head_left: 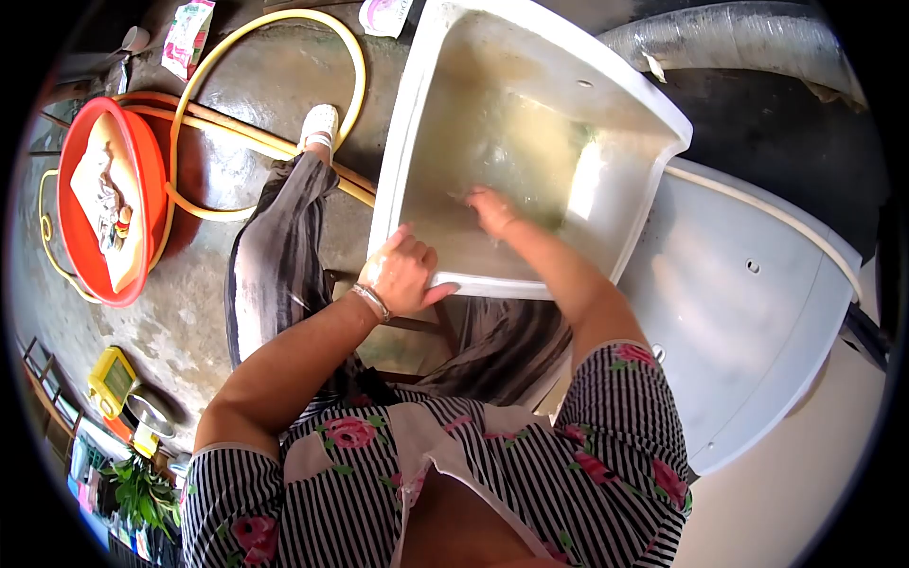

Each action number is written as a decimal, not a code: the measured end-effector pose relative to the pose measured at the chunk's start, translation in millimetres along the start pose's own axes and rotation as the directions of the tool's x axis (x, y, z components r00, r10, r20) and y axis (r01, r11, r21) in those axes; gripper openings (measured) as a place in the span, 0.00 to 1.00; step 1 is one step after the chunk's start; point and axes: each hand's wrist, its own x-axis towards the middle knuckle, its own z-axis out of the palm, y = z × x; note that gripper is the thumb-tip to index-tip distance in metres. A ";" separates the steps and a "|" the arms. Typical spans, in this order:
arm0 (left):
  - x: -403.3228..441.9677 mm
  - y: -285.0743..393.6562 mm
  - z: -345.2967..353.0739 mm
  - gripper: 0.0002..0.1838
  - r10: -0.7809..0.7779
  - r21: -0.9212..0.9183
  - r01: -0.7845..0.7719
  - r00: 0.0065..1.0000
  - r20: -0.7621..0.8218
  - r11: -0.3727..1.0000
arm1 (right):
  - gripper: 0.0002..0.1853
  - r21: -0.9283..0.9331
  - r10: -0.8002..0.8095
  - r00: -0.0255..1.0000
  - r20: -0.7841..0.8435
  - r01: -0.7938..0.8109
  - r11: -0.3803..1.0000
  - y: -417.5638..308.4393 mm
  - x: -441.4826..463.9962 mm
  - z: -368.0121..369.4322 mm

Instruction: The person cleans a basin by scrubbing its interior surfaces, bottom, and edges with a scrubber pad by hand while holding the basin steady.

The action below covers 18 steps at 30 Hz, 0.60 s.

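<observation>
The left grip point(402, 273) is clamped on the white tub point(511, 288) at its near left corner, fingers curled over the rim and thumb spread along the near edge; the fingertips' undersides are hidden. The right grip point(490, 210) reaches over the near edge into the tub, low over the cloudy water point(492, 142). Its fingertips blur there, and I cannot tell whether they are apart, together or around something. The water is too murky to make out the tub's bottom.

Below the near edge, patterned trousers point(284, 265) partly cover a wooden stool point(423, 324). Beside the tub's right edge is a pale grey panel point(748, 312), partly hidden by it; beyond the far right corner, a thick plastic-wrapped pipe point(739, 40) runs out of view.

On the floor point(199, 331), toward its left edge, a red basin point(149, 180) holds a board with a crumpled item, hard to identify. A yellow hose point(354, 57) loops beside it. At the top, a white packet point(385, 14) is cut off. Clutter at the lower left dims into the dark border.
</observation>
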 end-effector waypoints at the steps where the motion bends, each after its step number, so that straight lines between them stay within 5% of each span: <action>1: 0.3 0.5 -1.6 0.29 -0.002 -0.008 0.002 1.000 0.006 1.000 | 0.15 -0.071 0.057 0.994 0.091 -0.051 0.996 3.6 -5.1 -4.5; 5: 2.1 1.0 -3.0 0.30 -0.011 -0.023 0.012 0.999 0.031 1.000 | 0.16 -0.050 0.137 0.971 0.196 -0.130 0.990 -25.2 4.4 -14.4; 7: 2.0 1.6 -3.0 0.30 -0.008 -0.004 0.008 0.999 0.032 1.000 | 0.17 0.209 0.155 0.974 0.163 -0.188 0.960 -43.2 26.8 4.3; 8: 2.3 0.9 -3.3 0.30 -0.007 0.009 0.007 0.999 0.034 1.000 | 0.17 0.561 0.252 0.956 0.150 -0.292 0.775 -51.6 44.3 20.7; 10: 1.8 0.3 -2.4 0.30 0.011 0.036 -0.011 1.000 0.000 0.999 | 0.18 0.724 0.263 0.956 0.132 -0.274 0.634 -76.4 57.3 22.1; 12: 3.1 0.3 -3.5 0.31 0.032 0.053 -0.030 0.999 -0.038 0.998 | 0.20 0.436 0.087 0.993 0.079 -0.113 0.893 -91.0 58.8 8.5; 16: 3.2 -4.4 0.7 0.28 0.047 0.050 -0.043 0.995 -0.087 0.998 | 0.23 0.590 -0.019 0.999 -0.047 0.043 0.806 -98.2 58.4 17.9; 18: 5.5 -6.8 3.7 0.25 0.071 0.005 -0.071 0.983 -0.172 0.997 | 0.23 0.967 0.120 0.965 0.231 -0.242 0.081 -100.8 51.2 19.4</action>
